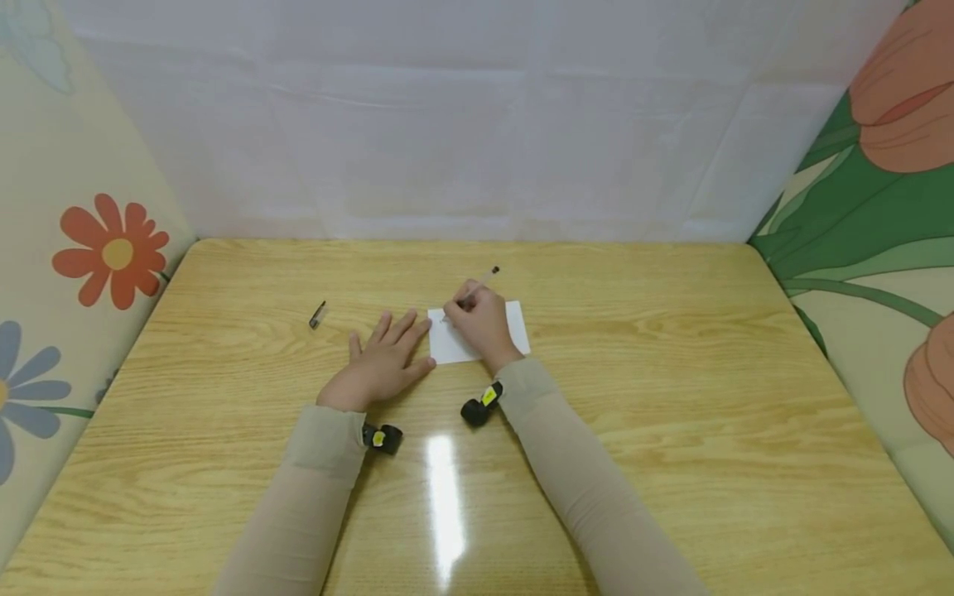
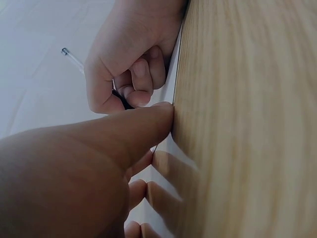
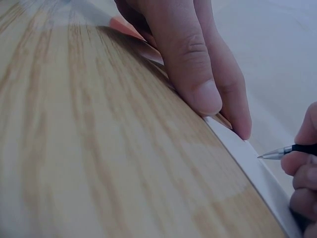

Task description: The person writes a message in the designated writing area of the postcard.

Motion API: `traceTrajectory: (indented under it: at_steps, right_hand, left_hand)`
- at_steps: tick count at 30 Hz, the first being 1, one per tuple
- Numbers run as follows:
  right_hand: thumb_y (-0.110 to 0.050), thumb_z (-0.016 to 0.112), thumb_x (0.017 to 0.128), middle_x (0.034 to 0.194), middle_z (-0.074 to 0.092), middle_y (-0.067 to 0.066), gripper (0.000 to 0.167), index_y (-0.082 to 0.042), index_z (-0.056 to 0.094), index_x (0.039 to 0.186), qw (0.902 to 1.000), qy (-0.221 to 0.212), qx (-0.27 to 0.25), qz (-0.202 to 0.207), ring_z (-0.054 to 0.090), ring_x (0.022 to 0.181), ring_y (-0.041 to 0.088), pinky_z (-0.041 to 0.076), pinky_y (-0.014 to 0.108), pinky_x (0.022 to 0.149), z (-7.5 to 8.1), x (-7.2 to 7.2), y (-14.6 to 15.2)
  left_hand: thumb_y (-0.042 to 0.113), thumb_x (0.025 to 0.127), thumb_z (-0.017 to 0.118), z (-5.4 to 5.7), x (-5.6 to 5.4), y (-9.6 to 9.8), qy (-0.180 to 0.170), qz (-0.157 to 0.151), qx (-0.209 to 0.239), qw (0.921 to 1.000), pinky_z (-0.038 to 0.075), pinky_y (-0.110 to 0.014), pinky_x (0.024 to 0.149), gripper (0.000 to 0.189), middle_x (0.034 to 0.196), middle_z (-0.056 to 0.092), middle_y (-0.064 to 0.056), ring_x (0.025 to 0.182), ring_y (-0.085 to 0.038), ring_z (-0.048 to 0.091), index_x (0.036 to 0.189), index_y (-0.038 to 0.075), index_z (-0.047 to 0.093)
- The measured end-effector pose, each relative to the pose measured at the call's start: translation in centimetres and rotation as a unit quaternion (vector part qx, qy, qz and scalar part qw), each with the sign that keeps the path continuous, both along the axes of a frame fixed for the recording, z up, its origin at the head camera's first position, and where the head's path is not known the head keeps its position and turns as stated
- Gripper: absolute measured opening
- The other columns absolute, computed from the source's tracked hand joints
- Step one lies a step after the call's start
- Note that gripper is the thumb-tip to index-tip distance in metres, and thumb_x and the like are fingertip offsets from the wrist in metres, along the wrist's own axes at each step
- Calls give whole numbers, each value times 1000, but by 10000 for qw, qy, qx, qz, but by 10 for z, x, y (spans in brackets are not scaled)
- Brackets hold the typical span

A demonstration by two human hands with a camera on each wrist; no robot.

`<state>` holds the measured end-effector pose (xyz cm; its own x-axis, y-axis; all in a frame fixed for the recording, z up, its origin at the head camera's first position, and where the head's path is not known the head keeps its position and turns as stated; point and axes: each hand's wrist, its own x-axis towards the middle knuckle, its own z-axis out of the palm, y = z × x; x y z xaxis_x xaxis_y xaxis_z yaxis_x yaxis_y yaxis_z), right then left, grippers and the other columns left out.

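Note:
My right hand [image 1: 484, 324] pinches a pen [image 1: 480, 283] with a clear barrel and black grip. In the right wrist view the metal tip of the pen [image 3: 275, 153] points down at a small white sheet of paper [image 3: 247, 153]. A few small dark marks show near the paper's upper left in the head view. My left hand [image 1: 383, 362] lies spread on the table, thumb and a fingertip at the left edge of the paper [image 1: 450, 348]. In the left wrist view, curled fingers of the right hand [image 2: 131, 54] rest beside the left thumb [image 2: 143, 124].
A pen cap [image 1: 317, 314], dark and clear, lies on the wooden table [image 1: 671, 372] to the left of the left hand. Behind the table hangs a white sheet [image 1: 417, 149]. Flower-patterned panels [image 1: 857, 207] stand at both sides.

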<state>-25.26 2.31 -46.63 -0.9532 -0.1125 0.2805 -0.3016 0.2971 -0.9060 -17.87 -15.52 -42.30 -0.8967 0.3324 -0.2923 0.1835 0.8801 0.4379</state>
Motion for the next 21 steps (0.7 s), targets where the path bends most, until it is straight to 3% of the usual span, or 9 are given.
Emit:
traceTrajectory:
  at_steps: [21]
  right_hand:
    - [-4, 66, 86, 62, 60, 1, 12, -6, 62, 74, 10000, -35, -25, 45, 53, 58, 8, 42, 20, 56, 2, 1, 0]
  left_hand:
    - [49, 106, 46, -8, -3, -4, 48, -4, 83, 10000, -16, -78, 107, 72, 170, 3, -12, 153, -43, -13, 164, 16, 18]
